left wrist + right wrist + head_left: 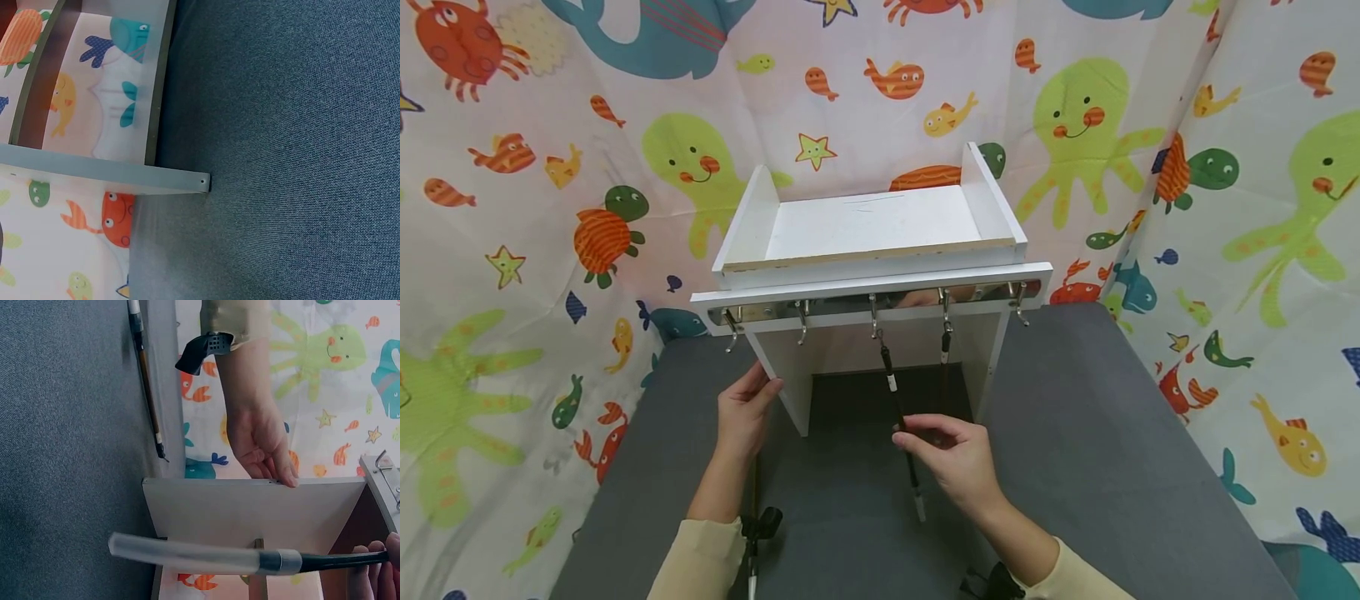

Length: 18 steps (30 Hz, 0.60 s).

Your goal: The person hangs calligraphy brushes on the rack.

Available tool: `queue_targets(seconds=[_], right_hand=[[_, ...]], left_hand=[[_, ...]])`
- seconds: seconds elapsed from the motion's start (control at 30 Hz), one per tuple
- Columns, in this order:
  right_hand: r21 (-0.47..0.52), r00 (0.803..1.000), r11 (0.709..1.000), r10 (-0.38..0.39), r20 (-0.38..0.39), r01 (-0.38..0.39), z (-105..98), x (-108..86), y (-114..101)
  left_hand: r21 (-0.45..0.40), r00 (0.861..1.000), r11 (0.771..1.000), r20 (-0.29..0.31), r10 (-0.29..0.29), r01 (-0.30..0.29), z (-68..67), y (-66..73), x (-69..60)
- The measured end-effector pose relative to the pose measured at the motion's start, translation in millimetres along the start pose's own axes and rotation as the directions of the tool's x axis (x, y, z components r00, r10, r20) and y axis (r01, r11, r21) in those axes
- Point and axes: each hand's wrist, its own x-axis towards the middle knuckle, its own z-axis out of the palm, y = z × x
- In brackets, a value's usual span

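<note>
While the printed curtain [602, 242] rises behind the white shelf [880, 215] and along both its sides, you have a brown-handled brush [147, 390] lying on the grey worktop [1112, 450], in front of the shelf's left panel and partly hidden under your left forearm in the head view. A black strap [762, 525] sits at that wrist. Your left hand [747, 408] holds the front edge of the shelf's left panel, its fingers bent around the board. Across the shelf's front runs a metal strip [775, 311] with five hooks. Beneath the middle hook [873, 312], your dark brush [891, 382] slants down in front of the shelf's open lower part, its top end at the hook and a translucent cap on its lower end; you cannot tell whether a loop is over the hook. To its right, another brush [945, 346] hangs from the shelf's fourth hook [945, 302]. Your right hand [953, 462], in front of the shelf and right of centre, pinches the dark brush's shaft between thumb and fingers.
</note>
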Motion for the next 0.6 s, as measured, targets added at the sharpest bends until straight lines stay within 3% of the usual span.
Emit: queue_targets(seconds=[0.27, 0.6], right_hand=[[0.029, 0.998, 1.0, -0.005, 0.056, 0.003, 0.9, 0.7, 1.0], [0.033, 0.999, 0.999, 0.018, 0.049, -0.019, 1.5, 1.9, 4.3]], left_hand=[[-0.003, 1.0, 1.0, -0.004, 0.001, -0.001, 1.2, 0.5, 1.4], [-0.017, 1.0, 1.0, 0.002, 0.01, -0.01, -0.4, -0.8, 0.7]])
